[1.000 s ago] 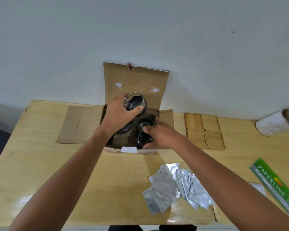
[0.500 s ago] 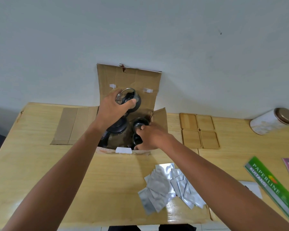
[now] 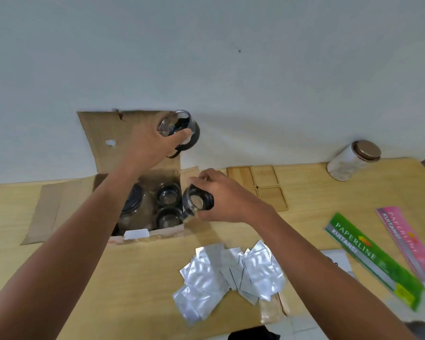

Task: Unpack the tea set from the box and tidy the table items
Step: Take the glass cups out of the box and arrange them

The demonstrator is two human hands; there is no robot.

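An open cardboard box (image 3: 101, 136) stands on the wooden table against the wall. My left hand (image 3: 149, 146) holds a dark glass cup (image 3: 182, 130) raised above the box's back flap. My right hand (image 3: 221, 195) grips a second glass cup (image 3: 198, 201), tilted on its side at the box's right edge. Inside the box sit a glass teapot (image 3: 135, 204) on the left and two more cups (image 3: 168, 193), one behind the other (image 3: 168, 217).
Four wooden coasters (image 3: 265, 177) lie right of the box. A pile of silver foil sachets (image 3: 228, 273) lies in front. A white jar with a brown lid (image 3: 353, 159) lies at the back right. Green (image 3: 373, 256) and pink (image 3: 407, 244) receipt books lie at the right.
Both hands have lifted their cups out of the box: the left one up and to the right, the right one up to the box's right edge. The view has shifted right.
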